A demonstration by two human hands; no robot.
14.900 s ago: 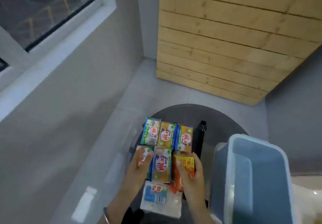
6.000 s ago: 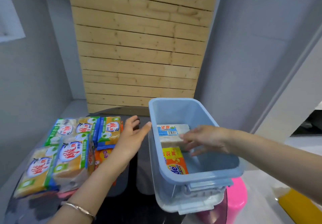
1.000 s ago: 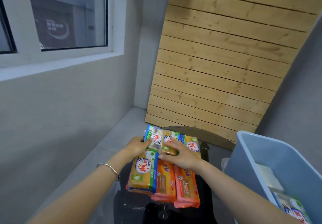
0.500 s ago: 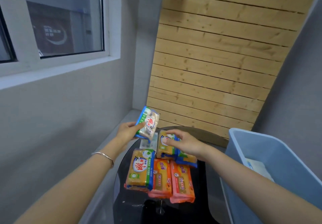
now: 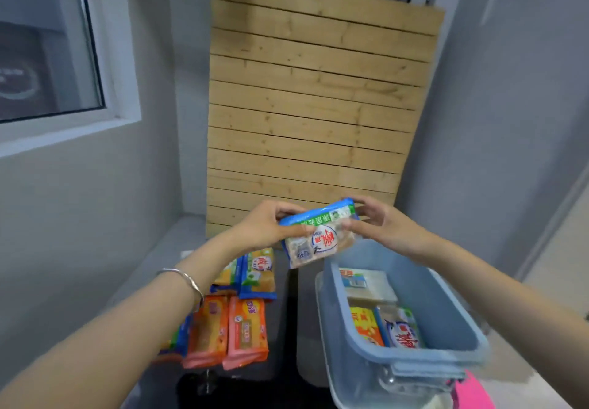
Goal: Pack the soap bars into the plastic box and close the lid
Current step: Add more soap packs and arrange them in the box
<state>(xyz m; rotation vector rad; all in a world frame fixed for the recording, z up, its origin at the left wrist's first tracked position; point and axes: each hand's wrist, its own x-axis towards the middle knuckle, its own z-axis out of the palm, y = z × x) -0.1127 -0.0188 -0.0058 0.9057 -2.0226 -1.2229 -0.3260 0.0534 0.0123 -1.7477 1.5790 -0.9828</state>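
A blue-edged soap pack [image 5: 318, 236] hangs in the air just above the far left corner of the open blue plastic box [image 5: 424, 356]. My left hand [image 5: 267, 225] grips its left end and my right hand [image 5: 382, 227] pinches its right end. Inside the box lie a white soap pack [image 5: 366, 284], an orange one [image 5: 365, 325] and a blue-and-white one [image 5: 400, 329]. Several more soap packs [image 5: 229, 310] stay on the dark table [image 5: 283, 386] to the left, orange and pink ones nearest me. The box lid is not clearly visible.
A wooden slatted panel [image 5: 312, 106] leans against the grey wall behind the table. A window [image 5: 47, 58] is at the upper left. Something pink [image 5: 471, 392] sits below the box's near right corner.
My left hand has carried the blue-edged soap pack rightward from above the pile to over the box. My right hand let go of the packs on the table and now holds this pack's other end.
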